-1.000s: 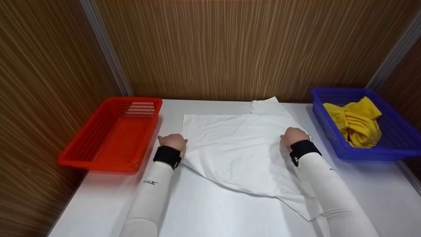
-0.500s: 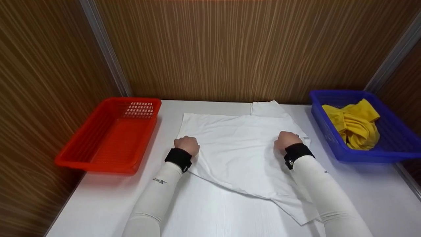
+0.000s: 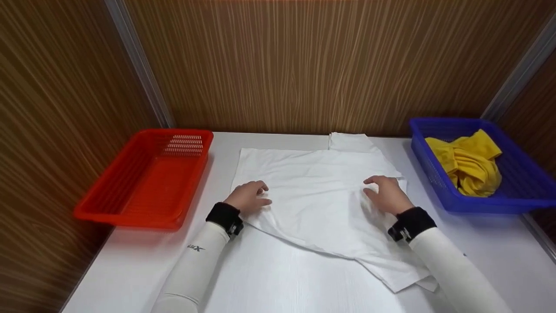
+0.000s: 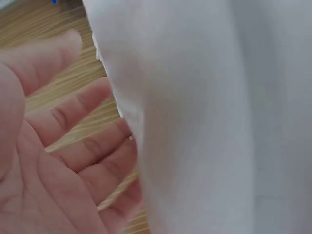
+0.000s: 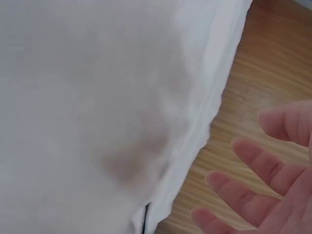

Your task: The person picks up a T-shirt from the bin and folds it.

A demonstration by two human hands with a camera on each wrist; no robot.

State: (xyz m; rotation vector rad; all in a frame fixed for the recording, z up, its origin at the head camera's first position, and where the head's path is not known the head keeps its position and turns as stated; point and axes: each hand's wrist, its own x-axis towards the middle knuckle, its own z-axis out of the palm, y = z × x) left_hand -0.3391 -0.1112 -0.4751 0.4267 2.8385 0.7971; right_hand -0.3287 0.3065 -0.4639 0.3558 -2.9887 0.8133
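A white T-shirt (image 3: pixel 312 191) lies spread on the white table, lightly wrinkled. One sleeve (image 3: pixel 352 142) points to the back wall and the other (image 3: pixel 399 276) toward the front right. My left hand (image 3: pixel 247 198) is over the shirt's left end, thumb and fingers apart. In the left wrist view, the fingertips (image 4: pixel 124 129) are right at the cloth's edge. Over the right end, my right hand (image 3: pixel 386 193) has its fingers loosely bent. The right wrist view shows those fingers (image 5: pixel 243 200) spread beside the shirt's edge, holding nothing.
A red plastic basket (image 3: pixel 130 221) stands on the left, with nothing in it. To the right, a blue basket (image 3: pixel 504 206) holds a bunched yellow cloth (image 3: pixel 473 165). Wood-patterned panels (image 3: pixel 286 65) wall in the table (image 3: pixel 278 282) at the back and sides.
Both hands have gone from fists to loosened, parted fingers. My left hand has shifted slightly right from the shirt's left edge. A second corner now shows at the front sleeve.
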